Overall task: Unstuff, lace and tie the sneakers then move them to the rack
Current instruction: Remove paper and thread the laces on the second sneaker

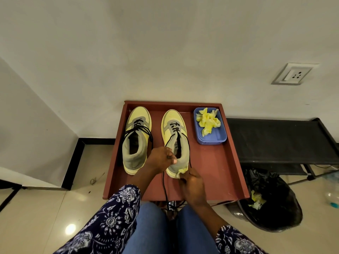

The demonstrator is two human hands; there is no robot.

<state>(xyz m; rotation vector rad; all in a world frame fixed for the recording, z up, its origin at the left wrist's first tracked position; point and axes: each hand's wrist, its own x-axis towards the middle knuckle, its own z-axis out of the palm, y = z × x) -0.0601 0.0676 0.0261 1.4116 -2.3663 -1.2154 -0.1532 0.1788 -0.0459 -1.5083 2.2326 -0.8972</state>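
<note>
Sneakers are stood side by side on the red tray (227,167), toes toward twelve o'clock: the left sneaker (136,139) untouched, the right sneaker (176,142) gripped at its collar by the closed left hand (161,158). Yellow stuffing paper (182,171) at the heel is pinched by the right hand (191,186). More paper is held in the blue tub (211,138) at two o'clock.

A wall socket (293,74) sits at two o'clock. A black-lined waste bin (269,208) stands on the tiled floor (36,217) at four o'clock, with a plastic bottle (333,197) just beyond it.
</note>
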